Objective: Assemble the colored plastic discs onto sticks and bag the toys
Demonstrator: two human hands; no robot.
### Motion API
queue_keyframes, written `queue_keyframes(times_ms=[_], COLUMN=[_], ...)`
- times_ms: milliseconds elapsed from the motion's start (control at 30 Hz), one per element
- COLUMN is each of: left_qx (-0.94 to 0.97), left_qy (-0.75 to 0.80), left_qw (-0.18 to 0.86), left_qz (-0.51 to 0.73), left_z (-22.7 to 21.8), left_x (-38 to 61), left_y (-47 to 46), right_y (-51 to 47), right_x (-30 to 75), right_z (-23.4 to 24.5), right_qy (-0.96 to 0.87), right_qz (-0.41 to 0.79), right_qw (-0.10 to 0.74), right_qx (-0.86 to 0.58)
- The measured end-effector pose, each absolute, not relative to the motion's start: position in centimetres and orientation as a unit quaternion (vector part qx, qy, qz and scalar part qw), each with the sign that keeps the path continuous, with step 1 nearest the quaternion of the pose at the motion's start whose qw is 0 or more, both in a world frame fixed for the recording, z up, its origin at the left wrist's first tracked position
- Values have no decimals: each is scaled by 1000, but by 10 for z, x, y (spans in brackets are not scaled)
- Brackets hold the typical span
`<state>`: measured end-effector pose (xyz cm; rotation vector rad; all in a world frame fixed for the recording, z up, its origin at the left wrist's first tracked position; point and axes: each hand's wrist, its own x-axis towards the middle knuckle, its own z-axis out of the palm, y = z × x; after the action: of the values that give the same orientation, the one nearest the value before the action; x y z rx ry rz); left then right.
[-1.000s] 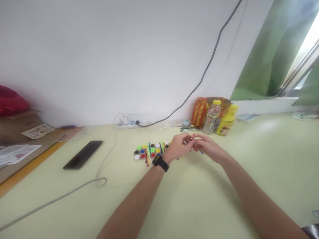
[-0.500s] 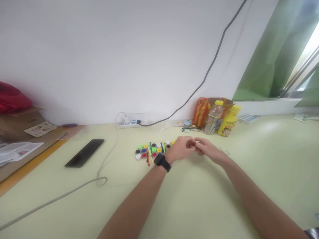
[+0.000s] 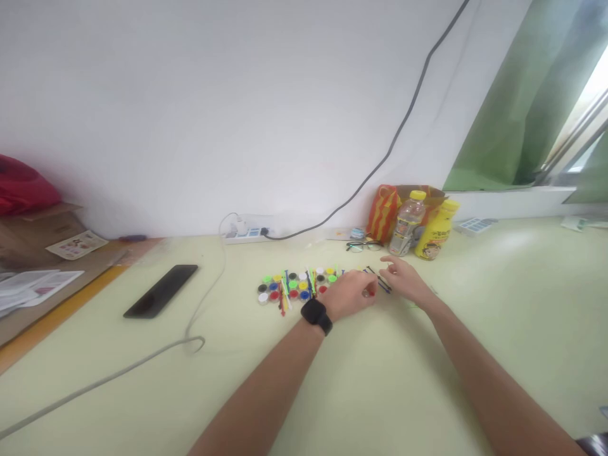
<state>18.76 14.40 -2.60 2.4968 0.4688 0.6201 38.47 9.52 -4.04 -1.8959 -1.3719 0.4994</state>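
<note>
My left hand point(image 3: 350, 295), with a black watch on its wrist, is closed round a small red-lidded pot point(image 3: 372, 293), mostly hidden by the fingers. Just right of it, my right hand point(image 3: 403, 278) has its thumb and forefinger apart, with nothing visible between them. Near those fingertips lie dark thin plastic sticks point(image 3: 379, 279). Beside and partly behind my left hand stand small pots with coloured lids point(image 3: 294, 294) in rows. Bundles of coloured plastic sticks point(image 3: 284, 292) lie between groups of pots.
Eyeglasses point(image 3: 363, 246), a clear bottle point(image 3: 407, 225), a yellow bottle point(image 3: 436, 231) and a striped bag point(image 3: 382, 212) stand behind my hands. A black phone point(image 3: 161, 292) and a pale cable point(image 3: 209, 292) lie left. A power strip point(image 3: 249, 236) sits by the wall.
My hands have come apart. The left moved slightly right and down with the red-lidded pot, while the right opened and shifted right. Dark sticks between them are now uncovered.
</note>
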Motion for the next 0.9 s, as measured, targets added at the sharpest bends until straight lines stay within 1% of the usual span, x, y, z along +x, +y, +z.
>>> queue_keyframes(times_ms=[100,200,367,467,600,900], left_qx=[941,947,951,951,947,947], left_qy=[179,175,181,212,235,240], left_qw=[201,159,84,76,80,103], left_qz=[206,216,238,212,204,184], left_z=[-31,-30,-31,-36,-39,-24], left_x=[188,187,184,183,182,169], left_y=[141,143,147,148,151,163], right_y=[95,92,85,79,73,77], right_x=[394,407,446,467,479,494], right_z=[-44,-39,-32,-33,-36,-49], right_qy=[-597,-635,-626,-582,-556,-557], right_qz=[153,108,38,20,50,76], right_qw=[347,314,242,194,152,145], right_qx=[-707,-698,-740,-789,-816,-814])
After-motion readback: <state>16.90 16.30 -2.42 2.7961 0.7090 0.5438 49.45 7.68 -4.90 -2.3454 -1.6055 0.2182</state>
